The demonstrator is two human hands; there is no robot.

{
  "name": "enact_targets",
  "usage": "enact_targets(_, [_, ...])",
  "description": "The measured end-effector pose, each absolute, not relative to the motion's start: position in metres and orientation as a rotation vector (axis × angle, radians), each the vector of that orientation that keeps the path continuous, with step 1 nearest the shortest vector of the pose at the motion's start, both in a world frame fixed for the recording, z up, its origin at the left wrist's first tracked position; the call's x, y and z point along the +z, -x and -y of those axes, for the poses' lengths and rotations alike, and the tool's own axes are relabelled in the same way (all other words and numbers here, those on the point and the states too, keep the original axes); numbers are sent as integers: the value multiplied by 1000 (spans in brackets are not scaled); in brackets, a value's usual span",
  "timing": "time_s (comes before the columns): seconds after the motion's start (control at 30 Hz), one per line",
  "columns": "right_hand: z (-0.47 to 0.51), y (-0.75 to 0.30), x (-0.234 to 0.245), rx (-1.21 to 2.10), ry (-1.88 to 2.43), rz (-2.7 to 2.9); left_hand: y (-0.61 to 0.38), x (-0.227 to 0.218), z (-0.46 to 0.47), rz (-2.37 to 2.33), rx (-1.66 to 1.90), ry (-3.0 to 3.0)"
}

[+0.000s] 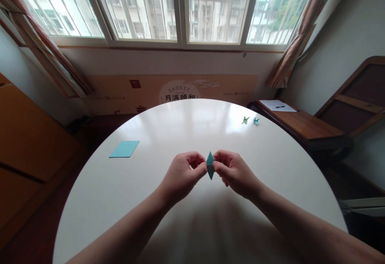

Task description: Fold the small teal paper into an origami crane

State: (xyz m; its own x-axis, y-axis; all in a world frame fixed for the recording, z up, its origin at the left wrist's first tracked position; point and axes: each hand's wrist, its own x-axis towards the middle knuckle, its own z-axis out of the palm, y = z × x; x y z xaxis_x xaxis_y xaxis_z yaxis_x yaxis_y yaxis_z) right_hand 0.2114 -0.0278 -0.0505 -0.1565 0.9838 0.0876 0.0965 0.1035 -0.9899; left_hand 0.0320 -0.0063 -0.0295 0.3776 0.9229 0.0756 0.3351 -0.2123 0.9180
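A small folded piece of teal paper (210,166) is held up over the white round table (192,127). It is diamond-shaped, with one point up and one down, and a crease across its middle. My left hand (186,173) pinches its left corner between thumb and fingers. On the opposite side my right hand (236,171) pinches the right corner, its lower fingers curled. Both side corners of the paper are hidden by my fingertips. To the left on the tabletop lies a flat light-blue paper square (124,149).
Two small folded paper cranes, one green (245,120) and one blue (256,121), stand near the table's far right edge. Beyond it, a wooden bench (319,125) bears a white sheet (277,105) with a pen (279,106). Windows (144,7) line the far wall.
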Motion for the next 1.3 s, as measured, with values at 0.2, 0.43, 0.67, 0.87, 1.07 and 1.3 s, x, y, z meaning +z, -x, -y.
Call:
enact_targets(0.2, [29, -211, -49, 1277, 1086, 1389, -30, -30, 3, -1105, 927, -1554])
enact_targets(0.43, [29, -209, -50, 1337, 1056, 1393, -31, -33, 2, -1056, 961, -1517])
enact_targets(0.67, [28, -211, -48, 1426, 1018, 1278, -28, -31, 5, -973, 1100, -1781])
enact_targets(0.87, [29, -209, -52, 1307, 1032, 1429, -28, -30, 5, -989, 1079, -1759])
enact_targets(1.07, [32, -208, -50, 1249, 1041, 1514, -29, -28, 6, -956, 1101, -1599])
enact_targets(1.3, [31, -208, -50, 1284, 1010, 1456, -29, -33, 4, -935, 1116, -1563])
